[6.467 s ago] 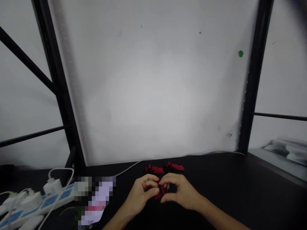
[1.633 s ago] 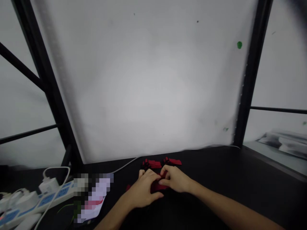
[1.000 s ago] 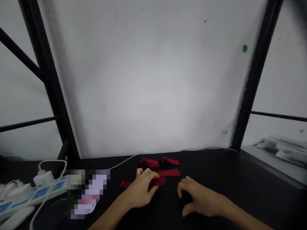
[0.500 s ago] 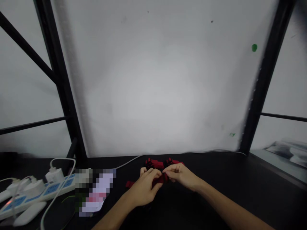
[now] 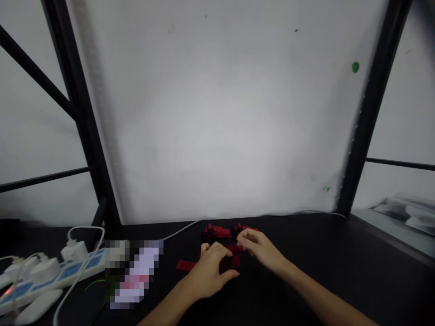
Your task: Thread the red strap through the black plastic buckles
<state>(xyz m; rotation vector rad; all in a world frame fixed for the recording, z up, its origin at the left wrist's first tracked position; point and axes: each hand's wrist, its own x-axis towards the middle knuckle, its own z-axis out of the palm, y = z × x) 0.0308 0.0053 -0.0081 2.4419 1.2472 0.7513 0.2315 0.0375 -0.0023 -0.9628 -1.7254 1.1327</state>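
Red straps (image 5: 236, 260) lie on the black table in front of me, partly covered by my hands. My left hand (image 5: 212, 269) rests over them, its thumb stretched away from the bent fingers. A red strap end (image 5: 184, 265) sticks out to its left. My right hand (image 5: 256, 246) is just to the right, fingers loosely curled with a gap between thumb and forefinger. Its fingertips are beside the far red strip; contact is unclear. Behind my hands sit two folded red bundles with black parts, one on the left (image 5: 217, 232) and one on the right (image 5: 239, 227), partly hidden.
A white power strip (image 5: 76, 273) with plugged-in chargers and cables stands at the left. Next to it lies a pixelated, blurred-out object (image 5: 136, 274). A thin white cable (image 5: 181, 230) runs along the wall. Black frame posts rise on both sides, and a grey surface (image 5: 394, 231) lies at right.
My hands have moved slightly apart and their fingertips have loosened. More of the red strap shows between them. The view has shifted slightly.
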